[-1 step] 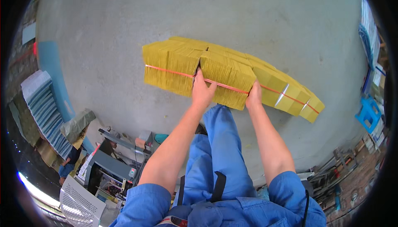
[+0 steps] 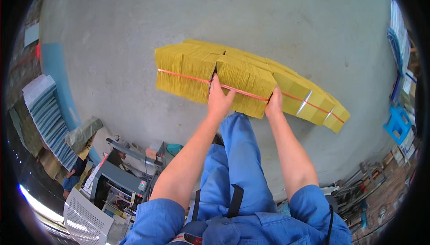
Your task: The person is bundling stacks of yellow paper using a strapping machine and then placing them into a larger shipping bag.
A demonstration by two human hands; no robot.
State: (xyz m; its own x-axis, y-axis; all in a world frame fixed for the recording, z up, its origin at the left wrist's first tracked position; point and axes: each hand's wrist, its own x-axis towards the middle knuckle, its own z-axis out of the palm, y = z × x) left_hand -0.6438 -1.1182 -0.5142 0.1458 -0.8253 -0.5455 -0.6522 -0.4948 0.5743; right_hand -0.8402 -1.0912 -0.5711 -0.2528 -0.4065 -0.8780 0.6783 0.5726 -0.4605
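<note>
Stacked bundles of yellow sheets, apparently paper, stand in a curved row on the grey floor. Between my two hands is one yellow bundle [image 2: 246,72], bound with a thin pinkish-red strap. The fingers of my left hand [image 2: 218,102] reach into the dark gap on its left side, with the thumb against its near face. My right hand [image 2: 274,104] presses on its right end, fingers partly hidden. Another strapped yellow bundle [image 2: 181,63] sits just left of the gap. Farther right, more yellow bundles [image 2: 289,86] continue the row, with shiny pale strips between some of them.
A grey machine [image 2: 121,178] with a perforated panel [image 2: 87,213] stands at lower left, near another person [image 2: 74,180]. Striped stacked material [image 2: 49,115] lies at the left. At the right are a blue plastic stool [image 2: 397,124] and metal frames [image 2: 358,187].
</note>
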